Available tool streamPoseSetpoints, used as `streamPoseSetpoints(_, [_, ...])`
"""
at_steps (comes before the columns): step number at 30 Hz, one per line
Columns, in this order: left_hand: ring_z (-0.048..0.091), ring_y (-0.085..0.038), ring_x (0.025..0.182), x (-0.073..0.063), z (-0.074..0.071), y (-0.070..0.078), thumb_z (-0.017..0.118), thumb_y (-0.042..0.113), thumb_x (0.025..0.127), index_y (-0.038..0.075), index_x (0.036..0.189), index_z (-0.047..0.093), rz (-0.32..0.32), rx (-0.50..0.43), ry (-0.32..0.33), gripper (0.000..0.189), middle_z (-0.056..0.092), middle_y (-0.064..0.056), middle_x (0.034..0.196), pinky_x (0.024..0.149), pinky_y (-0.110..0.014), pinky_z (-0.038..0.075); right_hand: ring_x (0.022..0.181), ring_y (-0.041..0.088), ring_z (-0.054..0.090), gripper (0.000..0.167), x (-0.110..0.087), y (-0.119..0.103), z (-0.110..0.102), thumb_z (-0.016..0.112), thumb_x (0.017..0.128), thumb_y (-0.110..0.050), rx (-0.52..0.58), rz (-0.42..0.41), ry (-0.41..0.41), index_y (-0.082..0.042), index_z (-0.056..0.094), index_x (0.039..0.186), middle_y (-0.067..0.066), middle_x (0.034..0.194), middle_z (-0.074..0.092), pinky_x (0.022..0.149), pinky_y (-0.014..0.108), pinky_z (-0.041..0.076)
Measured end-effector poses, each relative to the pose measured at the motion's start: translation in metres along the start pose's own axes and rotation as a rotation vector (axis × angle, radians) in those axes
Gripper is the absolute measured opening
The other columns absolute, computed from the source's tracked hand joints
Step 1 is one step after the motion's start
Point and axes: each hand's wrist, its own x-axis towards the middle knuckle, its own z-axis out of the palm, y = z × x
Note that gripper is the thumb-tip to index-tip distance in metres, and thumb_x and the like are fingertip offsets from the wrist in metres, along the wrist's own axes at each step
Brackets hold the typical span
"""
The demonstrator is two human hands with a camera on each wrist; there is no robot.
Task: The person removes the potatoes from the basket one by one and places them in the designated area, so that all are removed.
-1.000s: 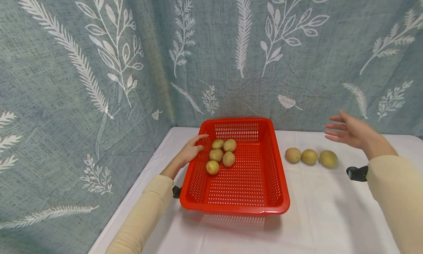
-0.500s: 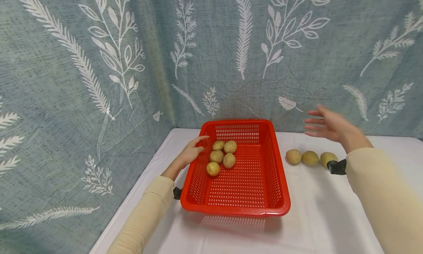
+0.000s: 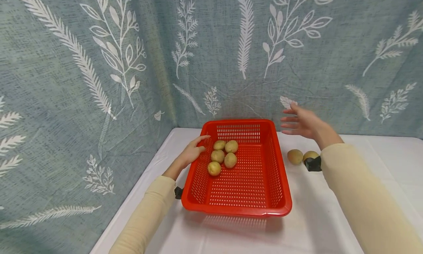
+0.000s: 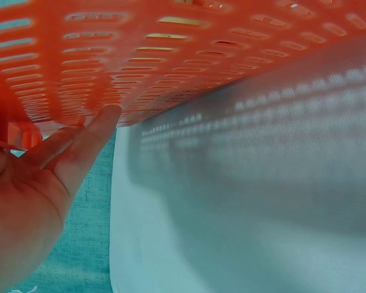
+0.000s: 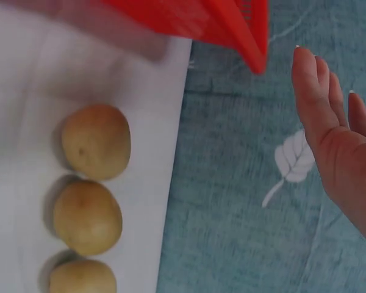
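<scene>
- Grips the red basket (image 3: 231, 210) by its left rim with the left hand (image 3: 191, 152).
- Holds the right hand (image 3: 305, 123) wide in midair near the basket.
- Has five potatoes (image 3: 217, 156) inside the basket, three potatoes (image 5: 88, 217) on the white table (image 3: 238, 243) beside it.

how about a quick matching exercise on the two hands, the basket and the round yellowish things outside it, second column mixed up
Column one
1. left hand
2. right hand
3. basket
4. round yellowish things outside the basket

Column two
A. red, with slotted walls
B. at the basket's rim
C. in a row on the white surface
D. in the air, holding nothing

Pairs: 1-B, 2-D, 3-A, 4-C
</scene>
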Motion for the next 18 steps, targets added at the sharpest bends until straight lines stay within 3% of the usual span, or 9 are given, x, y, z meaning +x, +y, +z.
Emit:
streamPoseSetpoints(10, [0.039, -0.036, 0.126, 0.000, 0.001, 0.001, 0.038, -0.004, 0.091, -0.003, 0.144, 0.036, -0.011, -0.011, -0.004, 0.053, 0.031, -0.023, 0.148, 0.101, -0.046, 0.034, 0.137, 0.037, 0.023, 0.068, 0.010, 0.002, 0.027, 0.025, 0.101, -0.047, 0.014, 0.007, -0.059, -0.006, 0.007, 0.153, 0.022, 0.154, 0.014, 0.105, 0.048, 0.029])
streamPoseSetpoints(17, [0.042, -0.032, 0.124, 0.024, 0.000, -0.037, 0.040, -0.002, 0.091, 0.005, 0.144, 0.039, -0.003, 0.002, 0.031, 0.054, 0.036, -0.019, 0.146, 0.099, -0.045, 0.035, 0.139, 0.036, 0.020, 0.065, 0.019, 0.008, 0.047, 0.023, 0.102, -0.043, 0.070, 0.010, -0.099, -0.006, 0.009, 0.153, 0.022, 0.154, 0.013, 0.107, 0.048, 0.026])
streamPoseSetpoints(18, [0.042, -0.032, 0.124, 0.024, 0.000, -0.037, 0.040, -0.002, 0.091, 0.005, 0.144, 0.039, -0.001, 0.003, 0.029, 0.054, 0.036, -0.019, 0.146, 0.099, -0.045, 0.035, 0.138, 0.036, 0.021, 0.065, 0.020, 0.010, 0.049, 0.024, 0.102, -0.043, 0.068, 0.012, -0.098, -0.005, 0.010, 0.153, 0.023, 0.154, 0.014, 0.106, 0.048, 0.027])
